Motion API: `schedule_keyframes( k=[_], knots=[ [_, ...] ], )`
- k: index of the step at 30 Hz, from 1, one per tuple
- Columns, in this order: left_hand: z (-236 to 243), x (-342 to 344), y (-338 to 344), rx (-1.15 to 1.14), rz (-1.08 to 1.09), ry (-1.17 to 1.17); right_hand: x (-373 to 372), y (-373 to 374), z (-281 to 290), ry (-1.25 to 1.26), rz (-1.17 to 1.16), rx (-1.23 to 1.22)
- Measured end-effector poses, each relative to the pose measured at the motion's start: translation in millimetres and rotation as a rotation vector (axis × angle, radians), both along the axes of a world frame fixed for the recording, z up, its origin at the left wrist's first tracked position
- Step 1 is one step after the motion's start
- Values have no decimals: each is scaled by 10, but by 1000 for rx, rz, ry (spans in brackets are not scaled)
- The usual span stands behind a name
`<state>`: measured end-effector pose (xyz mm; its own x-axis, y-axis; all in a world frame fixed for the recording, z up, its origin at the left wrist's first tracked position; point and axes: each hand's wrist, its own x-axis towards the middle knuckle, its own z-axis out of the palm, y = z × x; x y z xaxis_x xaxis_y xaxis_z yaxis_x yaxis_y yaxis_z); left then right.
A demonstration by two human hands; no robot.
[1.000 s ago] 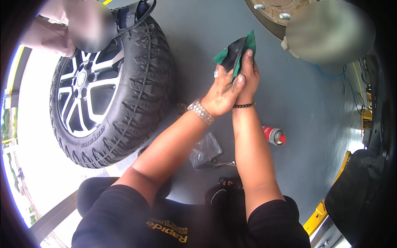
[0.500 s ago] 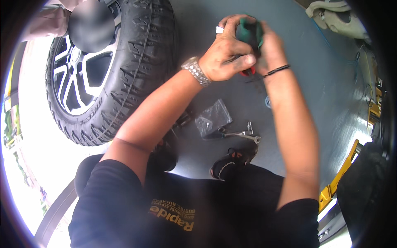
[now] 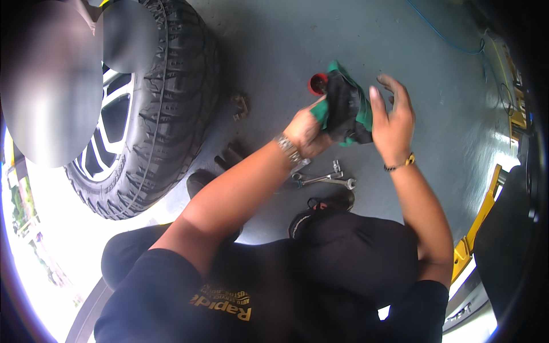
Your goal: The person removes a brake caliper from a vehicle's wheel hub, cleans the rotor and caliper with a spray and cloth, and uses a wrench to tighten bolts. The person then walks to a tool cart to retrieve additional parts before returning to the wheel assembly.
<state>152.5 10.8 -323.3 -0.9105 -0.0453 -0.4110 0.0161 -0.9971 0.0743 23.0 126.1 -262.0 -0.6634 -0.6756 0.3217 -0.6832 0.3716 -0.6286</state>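
A crumpled green and black cloth [image 3: 345, 108], stained dark, is gripped by my left hand [image 3: 306, 132], whose fingers are partly hidden behind it. Just right of the cloth, my right hand [image 3: 396, 123] is raised with its thumb and fingers apart and nothing in it. A round red cup-shaped piece [image 3: 317, 84] with a dark inside shows beside the cloth's left edge. Whether it lies on the floor or is touched by my hidden fingers, I cannot tell.
A large wheel with a knobbly tyre [image 3: 186, 103] stands at left. Nearer my shoes lie a combination wrench [image 3: 343, 183] and a ratchet [image 3: 311, 179]. A small rusty metal part [image 3: 241, 107] lies by the tyre. Yellow metal bars [image 3: 477, 223] stand at right.
Both hands have come lower and nearer to me. My right hand has let go of the cloth and moved right. The red piece now shows left of the cloth, in fuller view.
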Motion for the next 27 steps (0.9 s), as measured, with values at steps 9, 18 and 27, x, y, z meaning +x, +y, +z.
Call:
schedule_keyframes(
  k=[9,18,27],
  knots=[
    [49,-86,-51,-407,0,-609,475,191,-664,275,578,366],
    [-471,-113,-159,-493,108,-337,418,676,-458,242,513,215],
    [-298,-198,227,-236,-176,-99,282,972,-222,197,487,549]
  ],
)
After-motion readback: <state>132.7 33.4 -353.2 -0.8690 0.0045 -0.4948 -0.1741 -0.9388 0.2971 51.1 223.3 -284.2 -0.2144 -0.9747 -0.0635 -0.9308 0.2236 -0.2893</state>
